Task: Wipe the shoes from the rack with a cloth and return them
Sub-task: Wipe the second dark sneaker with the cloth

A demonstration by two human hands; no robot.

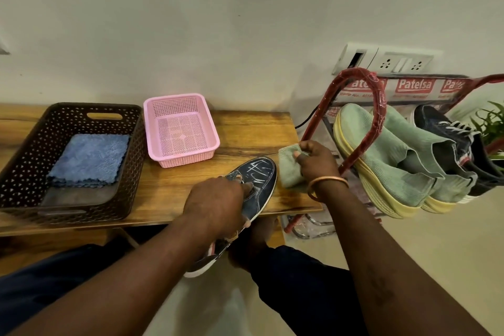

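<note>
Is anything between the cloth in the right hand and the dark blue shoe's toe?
Nothing visible does. The folded green cloth pinched in the right hand sits right beside the toe of the dark blue lace-up shoe, which the left hand holds on the wooden table.

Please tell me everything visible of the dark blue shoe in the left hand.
The dark blue shoe is a lace-up sneaker of denim-like fabric, with white scratch-like marks on its toe and a white sole edge. The left hand grips it from above across the middle, hiding most of the laces. Its toe points to the wall and lies over the wooden table; its heel hangs beyond the table's near edge. The green cloth is right of the toe; whether they touch is unclear.
</note>
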